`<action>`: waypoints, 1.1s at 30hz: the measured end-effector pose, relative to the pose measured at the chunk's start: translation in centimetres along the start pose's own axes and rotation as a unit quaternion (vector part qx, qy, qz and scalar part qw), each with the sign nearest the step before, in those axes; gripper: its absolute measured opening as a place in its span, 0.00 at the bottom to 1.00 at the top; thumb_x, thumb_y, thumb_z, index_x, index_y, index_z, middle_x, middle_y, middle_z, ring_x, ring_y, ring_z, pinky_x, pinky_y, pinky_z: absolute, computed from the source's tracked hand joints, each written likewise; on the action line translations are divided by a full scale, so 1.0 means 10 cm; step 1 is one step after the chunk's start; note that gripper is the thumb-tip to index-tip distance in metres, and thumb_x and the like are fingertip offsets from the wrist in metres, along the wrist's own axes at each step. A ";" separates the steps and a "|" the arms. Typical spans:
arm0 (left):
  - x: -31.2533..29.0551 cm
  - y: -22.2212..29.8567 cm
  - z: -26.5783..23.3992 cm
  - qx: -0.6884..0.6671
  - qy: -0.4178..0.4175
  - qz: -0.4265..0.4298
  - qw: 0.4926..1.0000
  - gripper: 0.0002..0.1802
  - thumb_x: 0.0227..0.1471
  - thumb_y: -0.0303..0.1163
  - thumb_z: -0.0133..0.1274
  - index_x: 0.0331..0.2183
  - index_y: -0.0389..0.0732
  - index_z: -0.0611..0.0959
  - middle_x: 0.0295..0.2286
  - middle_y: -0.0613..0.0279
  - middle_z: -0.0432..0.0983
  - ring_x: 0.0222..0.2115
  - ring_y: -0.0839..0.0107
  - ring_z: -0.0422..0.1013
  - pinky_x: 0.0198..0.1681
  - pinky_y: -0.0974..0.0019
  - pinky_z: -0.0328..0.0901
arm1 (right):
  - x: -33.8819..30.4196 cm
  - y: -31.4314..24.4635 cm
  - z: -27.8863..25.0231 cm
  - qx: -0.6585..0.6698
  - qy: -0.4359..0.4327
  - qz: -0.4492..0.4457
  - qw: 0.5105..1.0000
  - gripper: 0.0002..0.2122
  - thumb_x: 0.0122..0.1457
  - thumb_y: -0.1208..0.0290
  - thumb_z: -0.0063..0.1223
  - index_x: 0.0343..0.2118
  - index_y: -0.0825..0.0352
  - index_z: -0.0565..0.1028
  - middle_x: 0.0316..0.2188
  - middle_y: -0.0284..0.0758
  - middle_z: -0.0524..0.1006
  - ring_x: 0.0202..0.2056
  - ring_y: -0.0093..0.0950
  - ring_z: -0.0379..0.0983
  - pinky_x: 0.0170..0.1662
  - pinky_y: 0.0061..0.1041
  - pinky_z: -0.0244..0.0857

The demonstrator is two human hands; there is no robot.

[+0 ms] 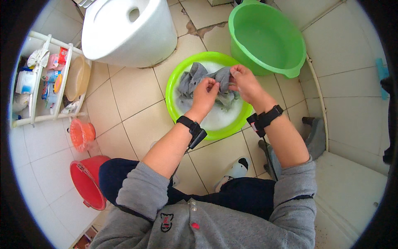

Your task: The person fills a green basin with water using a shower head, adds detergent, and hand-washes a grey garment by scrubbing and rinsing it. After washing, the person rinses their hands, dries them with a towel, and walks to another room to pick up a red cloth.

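A wet grey cloth (195, 79), perhaps a garment, is bunched over a lime-green basin (171, 89) of white, sudsy water (222, 118). My left hand (204, 95) pinches the cloth near its middle, fingers closed. Just to the right, my right hand (245, 83) grips a fold of the same cloth between thumb and fingers. Part of the cloth hangs down into the suds below my hands. Its full shape is hidden by folds and foam. Black straps with small devices sit around both my wrists.
A large green tub (269, 39) stands beyond the basin at right, a white toilet (128, 33) at far left. Along the left are a white shelf rack (49, 79) with toiletries, an orange bin (81, 133) and a red bucket (89, 182). Grey slippers or boots (316, 139) lie at right.
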State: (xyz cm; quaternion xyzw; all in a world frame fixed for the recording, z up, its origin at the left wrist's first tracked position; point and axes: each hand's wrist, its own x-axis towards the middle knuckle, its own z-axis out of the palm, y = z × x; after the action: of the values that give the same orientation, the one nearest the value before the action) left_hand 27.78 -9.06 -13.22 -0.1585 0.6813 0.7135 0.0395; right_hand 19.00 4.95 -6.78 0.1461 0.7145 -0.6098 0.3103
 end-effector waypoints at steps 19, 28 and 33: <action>0.01 0.01 -0.03 -0.459 -0.002 -0.125 0.880 0.11 0.61 0.32 0.40 0.43 0.42 0.74 0.40 0.64 0.74 0.45 0.68 0.70 0.54 0.63 0.63 | -0.03 0.96 0.00 -0.305 -0.011 -0.244 0.920 0.17 0.53 0.76 0.57 0.47 0.66 0.73 0.33 0.45 0.80 0.36 0.44 0.78 0.41 0.38 0.71; 0.11 -0.28 -0.20 -0.251 0.093 -0.140 0.953 0.13 0.60 0.34 0.50 0.44 0.38 0.74 0.39 0.64 0.73 0.40 0.70 0.69 0.48 0.66 0.64 | -0.05 0.34 -0.23 -0.071 -0.050 -0.123 0.989 0.07 0.55 0.79 0.56 0.35 0.62 0.72 0.29 0.25 0.73 0.32 0.18 0.69 0.36 0.19 0.64; 0.09 -0.26 -0.23 -0.075 0.091 -0.122 0.985 0.19 0.56 0.36 0.59 0.44 0.36 0.74 0.38 0.62 0.72 0.39 0.72 0.68 0.45 0.69 0.63 | -0.10 0.03 -0.40 -0.085 -0.011 -0.170 0.982 0.06 0.55 0.75 0.59 0.34 0.64 0.73 0.28 0.25 0.73 0.31 0.18 0.67 0.33 0.20 0.63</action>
State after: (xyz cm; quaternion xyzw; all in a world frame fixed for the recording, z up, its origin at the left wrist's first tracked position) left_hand 28.02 -11.29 -16.06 -0.3072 0.6022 0.7350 0.0528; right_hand 18.85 9.05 -6.17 -0.0109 0.7745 -0.5926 0.2211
